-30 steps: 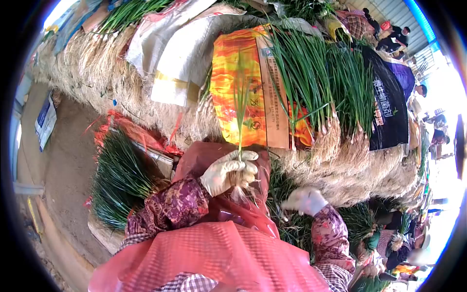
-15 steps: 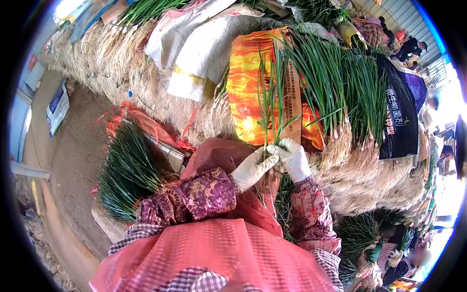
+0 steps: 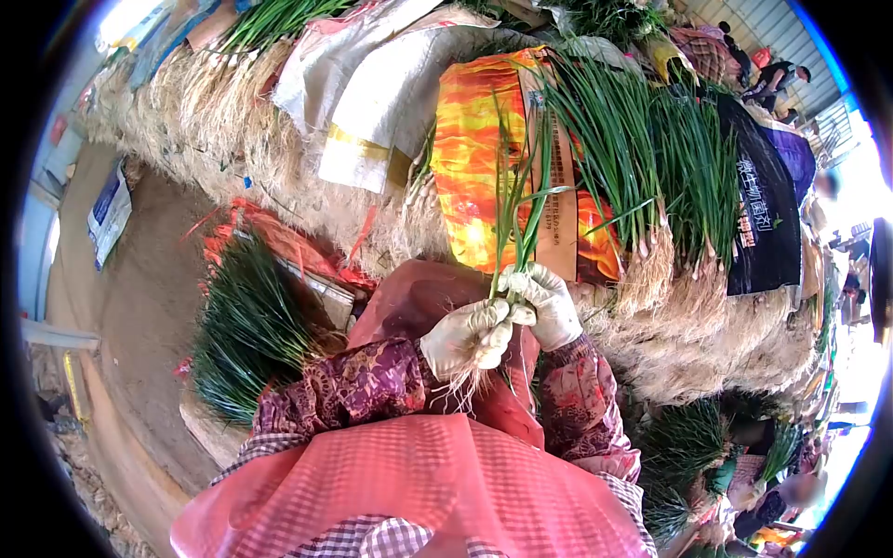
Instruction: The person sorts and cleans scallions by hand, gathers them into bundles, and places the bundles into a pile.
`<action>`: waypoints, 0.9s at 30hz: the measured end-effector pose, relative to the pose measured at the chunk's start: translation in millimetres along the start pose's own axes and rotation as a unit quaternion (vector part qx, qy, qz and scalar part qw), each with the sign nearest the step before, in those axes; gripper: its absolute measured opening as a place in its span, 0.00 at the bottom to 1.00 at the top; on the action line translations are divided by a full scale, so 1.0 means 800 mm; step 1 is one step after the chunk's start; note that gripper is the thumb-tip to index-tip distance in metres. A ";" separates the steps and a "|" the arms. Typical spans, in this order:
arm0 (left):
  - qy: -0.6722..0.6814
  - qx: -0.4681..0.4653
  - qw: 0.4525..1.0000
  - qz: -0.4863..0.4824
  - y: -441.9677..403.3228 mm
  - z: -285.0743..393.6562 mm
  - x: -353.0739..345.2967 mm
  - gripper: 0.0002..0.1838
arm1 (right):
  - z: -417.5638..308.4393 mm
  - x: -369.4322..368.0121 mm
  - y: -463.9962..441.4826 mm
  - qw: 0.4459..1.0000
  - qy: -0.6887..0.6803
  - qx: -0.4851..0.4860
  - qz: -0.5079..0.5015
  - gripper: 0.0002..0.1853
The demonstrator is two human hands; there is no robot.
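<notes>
A few green onions (image 3: 529,240) stand upright between my gloved hands, their leaves pointing away from me. My left hand (image 3: 463,340) is closed around them near the base, and pale thin roots hang out beneath its fingers. Just above and to the right, my right hand (image 3: 547,305) pinches the stems with thumb and fingers. The two hands touch. Behind the leaves lies an orange flame-patterned sack (image 3: 470,158). The bulbs are mostly hidden by the gloves.
Bundled green onions (image 3: 609,139) with long roots lie on the sacks at right, beside a black printed sack (image 3: 765,209). A large green onion heap (image 3: 246,325) sits at lower left by red netting (image 3: 249,216). White sacks (image 3: 381,112) cover the pile. Other people are at far right.
My left hand has moved down and slightly left, and roots now show below it. My right hand has turned and sunk slightly, still on the stems.
</notes>
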State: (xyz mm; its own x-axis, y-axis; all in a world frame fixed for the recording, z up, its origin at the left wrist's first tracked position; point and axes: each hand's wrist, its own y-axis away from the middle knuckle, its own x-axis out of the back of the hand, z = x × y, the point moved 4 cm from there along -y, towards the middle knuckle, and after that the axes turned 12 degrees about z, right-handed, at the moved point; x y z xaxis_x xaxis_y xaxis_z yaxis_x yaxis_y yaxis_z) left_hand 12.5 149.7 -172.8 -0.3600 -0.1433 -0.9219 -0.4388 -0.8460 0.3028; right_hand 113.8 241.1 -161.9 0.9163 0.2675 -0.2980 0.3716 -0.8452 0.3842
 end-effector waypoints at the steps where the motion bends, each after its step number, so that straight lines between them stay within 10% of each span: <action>1: 0.027 0.002 0.999 -0.018 0.001 0.002 0.000 0.22 | 0.002 -0.004 -0.003 0.999 -0.032 0.002 -0.006 0.10; 5: -0.038 -0.046 0.997 0.045 0.004 0.003 0.004 0.20 | -0.021 -0.007 0.013 0.974 0.209 0.049 0.072 0.06; 9: -0.126 -0.103 0.976 0.141 0.008 -0.012 0.003 0.18 | -0.026 -0.003 0.037 0.881 0.350 0.300 0.102 0.04; 10: -0.130 -0.100 0.981 0.104 0.008 -0.011 0.003 0.16 | -0.022 0.005 0.039 0.950 0.244 0.158 0.112 0.04; 13: -0.160 -0.092 0.971 0.151 0.014 -0.014 0.005 0.14 | -0.038 0.046 0.034 0.957 0.139 0.151 0.203 0.03; 17: -0.219 -0.141 0.948 0.183 0.009 -0.029 0.021 0.13 | -0.029 0.021 0.043 0.972 0.219 0.045 0.073 0.09; 21: -0.296 -0.169 0.916 0.212 0.004 -0.034 0.022 0.13 | -0.019 0.009 0.026 0.854 0.444 0.251 0.104 0.08; 27: -0.089 -0.041 0.994 0.052 0.014 -0.022 0.006 0.16 | -0.025 0.083 0.007 0.974 -0.017 0.122 0.192 0.09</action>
State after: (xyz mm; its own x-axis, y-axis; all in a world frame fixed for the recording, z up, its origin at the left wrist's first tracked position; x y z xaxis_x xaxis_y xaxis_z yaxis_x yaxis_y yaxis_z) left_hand 20.4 130.8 -178.1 -0.5434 -0.1457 -0.8267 -0.3256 -0.8712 0.3675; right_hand 179.4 263.2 -162.0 0.9735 -0.1022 -0.2046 -0.0478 -0.9657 0.2552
